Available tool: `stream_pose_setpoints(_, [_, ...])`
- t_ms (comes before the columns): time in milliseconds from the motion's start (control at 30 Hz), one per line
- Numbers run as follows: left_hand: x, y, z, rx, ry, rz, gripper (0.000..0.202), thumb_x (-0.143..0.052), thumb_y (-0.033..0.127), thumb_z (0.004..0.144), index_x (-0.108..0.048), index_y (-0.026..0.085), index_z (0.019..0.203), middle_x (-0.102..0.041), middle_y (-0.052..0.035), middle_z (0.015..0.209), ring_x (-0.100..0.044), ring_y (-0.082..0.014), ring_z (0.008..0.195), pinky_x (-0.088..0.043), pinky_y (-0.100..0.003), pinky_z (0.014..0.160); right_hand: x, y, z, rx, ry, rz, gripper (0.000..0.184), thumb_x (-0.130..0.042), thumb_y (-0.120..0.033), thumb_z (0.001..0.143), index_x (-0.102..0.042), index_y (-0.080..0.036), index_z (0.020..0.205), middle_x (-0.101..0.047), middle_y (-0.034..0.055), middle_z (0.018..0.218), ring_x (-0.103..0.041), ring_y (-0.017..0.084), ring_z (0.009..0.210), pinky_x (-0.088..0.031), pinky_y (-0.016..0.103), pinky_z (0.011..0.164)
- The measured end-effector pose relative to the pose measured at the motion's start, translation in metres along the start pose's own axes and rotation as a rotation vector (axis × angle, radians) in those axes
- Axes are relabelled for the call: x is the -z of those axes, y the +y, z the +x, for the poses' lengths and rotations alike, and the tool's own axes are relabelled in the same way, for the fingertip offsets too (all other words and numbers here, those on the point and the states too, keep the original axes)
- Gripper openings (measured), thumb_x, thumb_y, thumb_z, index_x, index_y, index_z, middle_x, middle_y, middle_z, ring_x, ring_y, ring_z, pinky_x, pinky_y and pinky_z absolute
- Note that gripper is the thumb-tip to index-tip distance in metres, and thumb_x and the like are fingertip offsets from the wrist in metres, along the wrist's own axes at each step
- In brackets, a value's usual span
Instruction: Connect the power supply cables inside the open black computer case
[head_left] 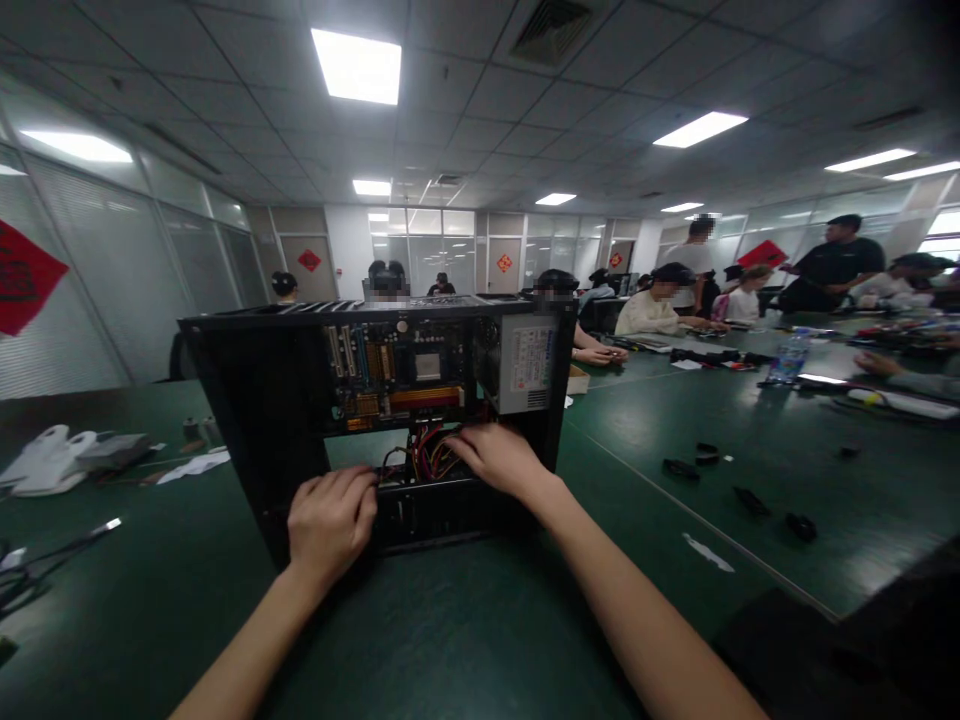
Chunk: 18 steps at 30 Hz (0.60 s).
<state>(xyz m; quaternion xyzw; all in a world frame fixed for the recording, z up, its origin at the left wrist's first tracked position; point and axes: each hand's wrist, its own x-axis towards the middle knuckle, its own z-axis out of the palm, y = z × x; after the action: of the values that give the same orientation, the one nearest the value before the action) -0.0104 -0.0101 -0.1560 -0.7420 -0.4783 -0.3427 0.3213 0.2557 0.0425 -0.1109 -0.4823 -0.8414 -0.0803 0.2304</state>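
A black computer case (259, 430) stands on the green table in front of me, its side open toward me. Inside it I see a motherboard (427, 367) with red and yellow slots, and a silver power supply (526, 365) at the upper right. A bundle of red, yellow and black cables (427, 455) hangs in the lower middle. My left hand (330, 522) is curled over the lower frame of the case, its fingertips partly hidden behind it. My right hand (499, 458) reaches in below the power supply, its fingers closed at the cables; their tips are partly hidden.
On the left lie a white plastic bag (52, 460), a grey box (112, 452) and a dark cable (75, 545). Several small black parts (750, 500) and a paper scrap (707, 552) are on the right. A water bottle (791, 358) stands farther back; other people sit around.
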Motion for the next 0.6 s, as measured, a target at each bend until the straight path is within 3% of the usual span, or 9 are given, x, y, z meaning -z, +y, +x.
stream_pose_setpoints(100, [-0.009, 0.019, -0.012, -0.005, 0.005, 0.032, 0.031, -0.049, 0.028, 0.094, -0.066, 0.018, 0.118, -0.07, -0.0101, 0.121, -0.062, -0.0296, 0.111, -0.037, -0.049, 0.096, -0.006, -0.001, -0.029, -0.043, -0.087, -0.159, 0.064, -0.036, -0.072, 0.092, -0.07, -0.018, 0.09, -0.074, 0.0145, 0.084, -0.072, 0.028, 0.079, -0.045, 0.031, 0.066])
stream_pose_setpoints(233, [-0.007, 0.031, -0.018, 0.001, -0.024, 0.043, 0.04, -0.051, 0.03, 0.093, -0.059, 0.015, 0.129, -0.065, -0.0147, 0.129, -0.056, -0.033, 0.12, -0.03, -0.053, 0.105, -0.012, -0.002, -0.043, -0.096, -0.121, -0.221, 0.061, -0.039, -0.071, 0.091, -0.069, -0.018, 0.095, -0.074, 0.0153, 0.087, -0.072, 0.029, 0.082, -0.047, 0.031, 0.068])
stream_pose_setpoints(433, [0.002, 0.03, -0.021, -0.013, -0.086, 0.001, 0.04, -0.049, 0.028, 0.094, -0.057, 0.016, 0.13, -0.063, -0.0146, 0.132, -0.056, -0.0322, 0.122, -0.032, -0.053, 0.106, -0.012, -0.004, -0.039, -0.14, -0.097, -0.229, 0.062, -0.038, -0.072, 0.091, -0.07, -0.019, 0.098, -0.075, 0.014, 0.087, -0.073, 0.027, 0.084, -0.047, 0.03, 0.071])
stream_pose_setpoints(600, [0.005, 0.022, -0.016, -0.068, -0.017, -0.145, 0.044, -0.051, 0.03, 0.093, -0.048, 0.022, 0.136, -0.06, -0.0123, 0.136, -0.057, -0.0317, 0.123, -0.038, -0.057, 0.105, -0.01, -0.006, -0.04, -0.141, -0.072, -0.197, 0.06, -0.041, -0.072, 0.091, -0.07, -0.02, 0.097, -0.076, 0.0116, 0.09, -0.072, 0.025, 0.086, -0.047, 0.028, 0.072])
